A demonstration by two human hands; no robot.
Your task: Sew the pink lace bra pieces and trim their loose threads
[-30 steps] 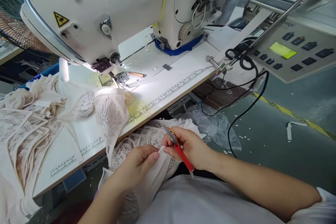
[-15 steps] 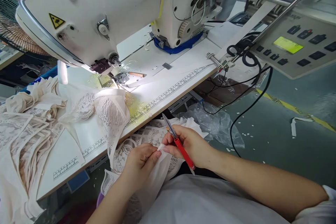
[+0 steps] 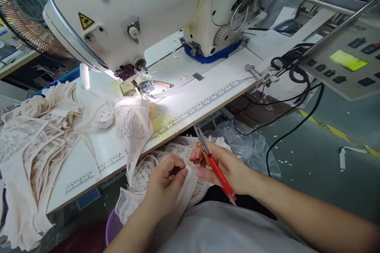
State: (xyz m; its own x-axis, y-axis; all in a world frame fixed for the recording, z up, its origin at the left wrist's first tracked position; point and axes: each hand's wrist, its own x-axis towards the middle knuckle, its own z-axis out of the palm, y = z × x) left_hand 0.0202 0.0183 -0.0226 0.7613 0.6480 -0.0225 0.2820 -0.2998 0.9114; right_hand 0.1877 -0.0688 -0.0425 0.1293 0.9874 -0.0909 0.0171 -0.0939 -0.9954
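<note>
Thumbs and fingertips have drawn slightly apart since half a second ago, when they met closely over the cloth. White lace garment (image 3: pixel 189 185) lies in a heap over the lap, in front of the sewing machine (image 3: pixel 127 19) and lower than it, beyond the near edge of its table (image 3: pixel 208 91). The left hand (image 3: pixel 164 182) is at the garment with thumb and forefinger almost meeting; whether cloth is pinched there, I cannot tell. The right hand (image 3: pixel 234 166) holds red-handled scissors (image 3: pixel 222 178) against the palm, blades pointing up toward the sewing machine, while its thumb and forefinger stand narrowly apart beside the garment.

Under the sewing machine's needle end, a lace cup (image 3: pixel 133 120) sits on the table, its strap hanging over the edge. Left of the sewing machine lies a layered pile of lace pieces (image 3: pixel 35 134), with a fan (image 3: pixel 31 6) farther back. To the sewing machine's right are a control panel (image 3: pixel 341 55) and a black cable (image 3: pixel 285 136); below it, clear plastic (image 3: pixel 252 150) rests near the floor.
</note>
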